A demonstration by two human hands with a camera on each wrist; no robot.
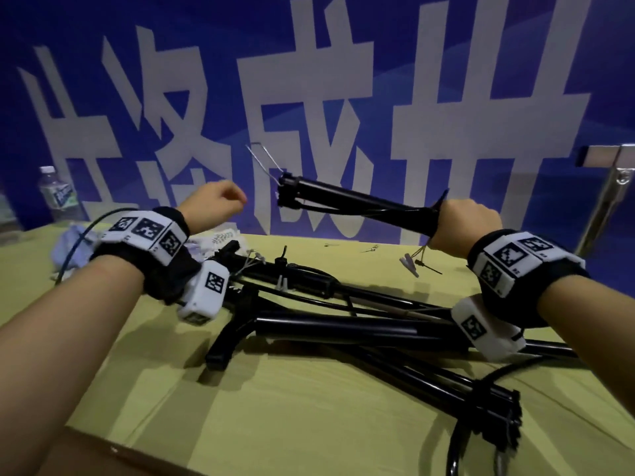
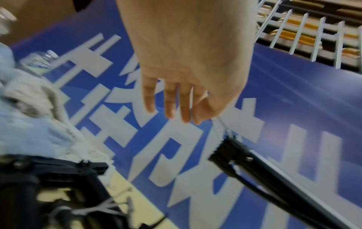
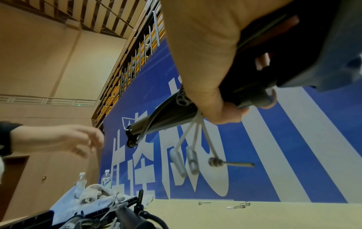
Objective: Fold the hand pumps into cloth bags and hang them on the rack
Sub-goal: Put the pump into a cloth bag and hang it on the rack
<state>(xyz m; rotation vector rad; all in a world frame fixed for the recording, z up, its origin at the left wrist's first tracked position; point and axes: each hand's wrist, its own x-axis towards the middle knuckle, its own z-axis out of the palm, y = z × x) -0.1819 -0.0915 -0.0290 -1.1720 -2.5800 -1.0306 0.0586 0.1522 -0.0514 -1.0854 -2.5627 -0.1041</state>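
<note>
Black slim pump, wire loop at tip, gripped in right hand. Left hand loose, empty. More pumps piled on table.

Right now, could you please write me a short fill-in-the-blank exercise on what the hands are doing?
1. The raised pump is gripped by the ____ hand.
2. The left hand holds ____.
3. The other pumps lie on the ____.
4. The wall banner behind is ____ with white characters.

Missing: right; nothing; table; blue
</note>
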